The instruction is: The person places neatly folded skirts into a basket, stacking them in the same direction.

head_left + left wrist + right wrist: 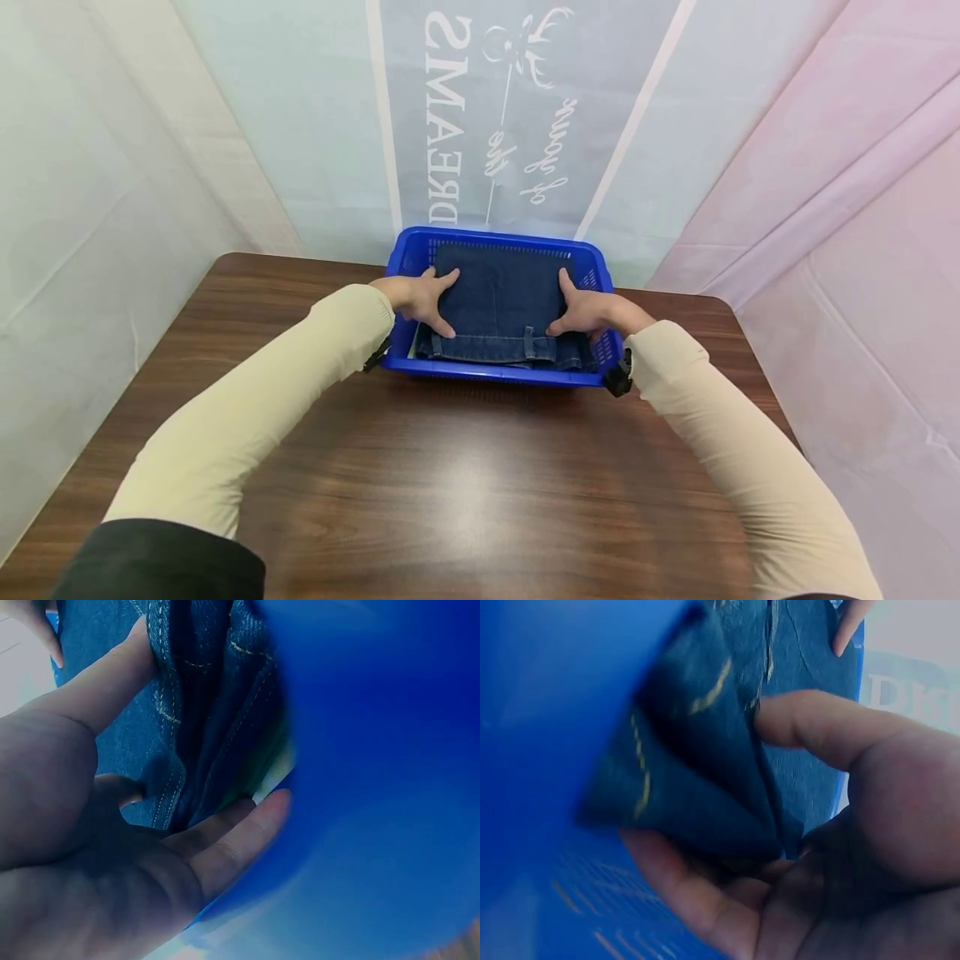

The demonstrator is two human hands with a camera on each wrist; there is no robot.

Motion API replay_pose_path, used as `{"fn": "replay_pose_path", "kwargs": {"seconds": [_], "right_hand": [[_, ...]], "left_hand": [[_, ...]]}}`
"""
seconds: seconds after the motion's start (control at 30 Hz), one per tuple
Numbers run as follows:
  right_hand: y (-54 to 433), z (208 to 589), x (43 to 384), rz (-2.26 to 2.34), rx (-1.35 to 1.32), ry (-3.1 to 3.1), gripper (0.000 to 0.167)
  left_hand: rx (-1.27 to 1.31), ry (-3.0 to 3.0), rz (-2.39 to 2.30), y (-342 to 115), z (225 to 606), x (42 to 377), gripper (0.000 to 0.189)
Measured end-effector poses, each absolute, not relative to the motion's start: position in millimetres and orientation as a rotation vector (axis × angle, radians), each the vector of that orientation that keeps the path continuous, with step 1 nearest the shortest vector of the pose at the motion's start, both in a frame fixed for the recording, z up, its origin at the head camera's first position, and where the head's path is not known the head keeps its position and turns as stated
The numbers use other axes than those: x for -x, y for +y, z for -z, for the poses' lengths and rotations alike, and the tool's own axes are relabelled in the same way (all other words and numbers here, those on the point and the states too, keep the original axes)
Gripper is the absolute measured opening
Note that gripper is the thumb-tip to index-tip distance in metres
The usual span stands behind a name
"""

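A folded pair of dark blue jeans (495, 292) lies in a blue plastic basket (487, 373), its waistband with belt loops toward the near rim. My left hand (423, 298) is at the left side of the jeans, fingers spread. In the left wrist view its thumb touches the folded edge, while straight fingers (240, 847) reach down between denim and basket wall. At the opposite side, my right hand (588, 310) holds the jeans' edge. The right wrist view shows its thumb (802, 720) on top and curled fingers (690, 892) under the stitched layers.
The basket stands at the far edge of a brown wooden table (450, 492), against a printed curtain (517, 117) with lettering. Pale pink and white drapes hang at both sides. A pale strip (412, 340) shows beside the jeans, inside the basket's left wall.
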State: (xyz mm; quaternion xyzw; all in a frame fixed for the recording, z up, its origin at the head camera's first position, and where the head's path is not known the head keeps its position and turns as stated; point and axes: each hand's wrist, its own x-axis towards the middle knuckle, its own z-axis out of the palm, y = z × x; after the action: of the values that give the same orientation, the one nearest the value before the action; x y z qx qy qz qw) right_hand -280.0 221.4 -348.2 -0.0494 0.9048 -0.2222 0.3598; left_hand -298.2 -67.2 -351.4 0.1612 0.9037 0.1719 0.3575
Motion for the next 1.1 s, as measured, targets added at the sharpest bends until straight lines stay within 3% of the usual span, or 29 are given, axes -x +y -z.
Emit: {"fn": "replay_pose_path", "kwargs": {"seconds": [0.57, 0.9, 1.1], "right_hand": [[224.8, 343.0, 281.3, 0.651, 0.134, 2.363, 0.105], [239.2, 307.0, 283.5, 0.761, 0.181, 2.433, 0.078], [273.0, 278.6, 290.6, 0.864, 0.188, 2.526, 0.068]], "left_hand": [[-0.455, 2.336, -0.402, -70.8, 348.9, 299.4, 0.108], [-0.707, 2.534, -0.585, -101.9, 321.4, 314.6, 0.078], [-0.678, 2.69, -0.649, -148.7, 301.5, 323.7, 0.068]]}}
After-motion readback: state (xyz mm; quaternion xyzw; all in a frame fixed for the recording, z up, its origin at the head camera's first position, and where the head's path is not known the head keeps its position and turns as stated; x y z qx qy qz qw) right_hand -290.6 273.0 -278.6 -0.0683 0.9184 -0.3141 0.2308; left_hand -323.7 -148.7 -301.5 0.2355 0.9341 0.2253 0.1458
